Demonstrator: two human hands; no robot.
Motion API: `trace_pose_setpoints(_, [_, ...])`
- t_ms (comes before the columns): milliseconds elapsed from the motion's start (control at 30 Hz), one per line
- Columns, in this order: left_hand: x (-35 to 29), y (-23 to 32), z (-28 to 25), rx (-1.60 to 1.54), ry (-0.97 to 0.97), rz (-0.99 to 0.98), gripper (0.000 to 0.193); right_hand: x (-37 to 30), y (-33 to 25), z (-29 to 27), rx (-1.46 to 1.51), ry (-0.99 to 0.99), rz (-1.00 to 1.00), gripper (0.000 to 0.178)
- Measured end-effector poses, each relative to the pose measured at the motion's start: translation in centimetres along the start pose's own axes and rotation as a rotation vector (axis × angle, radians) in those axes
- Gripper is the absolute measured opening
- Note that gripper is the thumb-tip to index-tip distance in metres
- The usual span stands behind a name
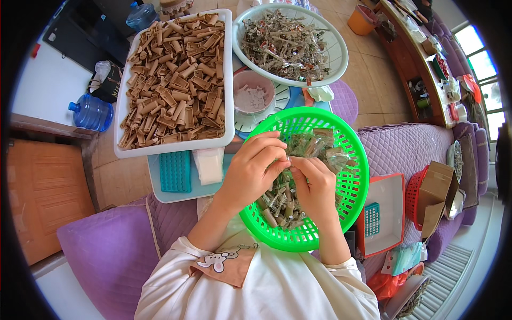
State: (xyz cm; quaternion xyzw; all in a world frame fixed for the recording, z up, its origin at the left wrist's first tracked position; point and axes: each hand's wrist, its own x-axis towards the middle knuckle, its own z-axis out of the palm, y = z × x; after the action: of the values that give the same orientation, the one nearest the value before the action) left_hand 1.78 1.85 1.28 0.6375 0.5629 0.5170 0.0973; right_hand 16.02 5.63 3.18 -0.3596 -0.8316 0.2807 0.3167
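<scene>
My left hand (260,162) and my right hand (316,184) meet over a bright green plastic basket (358,160). Both are closed, with thumbs and forefingers pinching a small shiny bit of clear wrapper (289,159) where the fingertips come together. Most of that wrapper is hidden by the fingers. Inside the basket lie several brown pieces in clear film (282,205). More crinkled clear film with brownish pieces (320,141) shows just beyond my right hand; whether it joins the pinched bit I cannot tell.
A white tray (228,85) heaped with brown curved pieces stands far left. Beyond the basket are a pale colander (341,58) of shiny wrapped pieces and a pink bowl (239,84) with white bits. A teal mould (175,172) lies left; a red-edged box (392,213) is right.
</scene>
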Motion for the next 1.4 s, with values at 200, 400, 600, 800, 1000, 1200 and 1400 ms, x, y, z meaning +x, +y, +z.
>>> trace_pose_setpoints(200, [0.2,0.0,-0.2,-0.030,-0.058,-0.089,0.019,0.0,0.3,-0.1,-0.028,0.002,-0.032,0.010])
trace_pose_setpoints(400, [0.1,0.1,-0.4,0.010,-0.130,-0.063,0.019,-0.2,0.8,-0.1,-0.092,-0.035,-0.045,0.015])
trace_pose_setpoints(600, [0.3,0.3,-0.4,0.013,-0.160,-0.061,0.015,0.1,0.5,-0.2,-0.057,-0.043,-0.030,0.014])
trace_pose_setpoints(800, [0.2,0.2,-0.3,0.015,-0.066,-0.092,0.012,0.5,-0.6,-0.7,-0.062,-0.106,0.014,0.010])
trace_pose_setpoints(1000, [1.4,-3.9,-3.1,0.146,0.337,-0.279,0.009,-1.9,-2.7,-1.3,0.225,-0.341,-0.032,0.013])
trace_pose_setpoints(1200, [1.3,-0.4,-2.2,-0.190,0.184,-0.161,0.020,-1.2,-1.0,-0.2,0.476,-0.115,0.422,0.013])
trace_pose_setpoints(1400, [0.4,2.0,-0.8,0.028,0.092,0.011,0.025,-0.2,-1.4,-0.4,0.535,0.044,0.424,0.012])
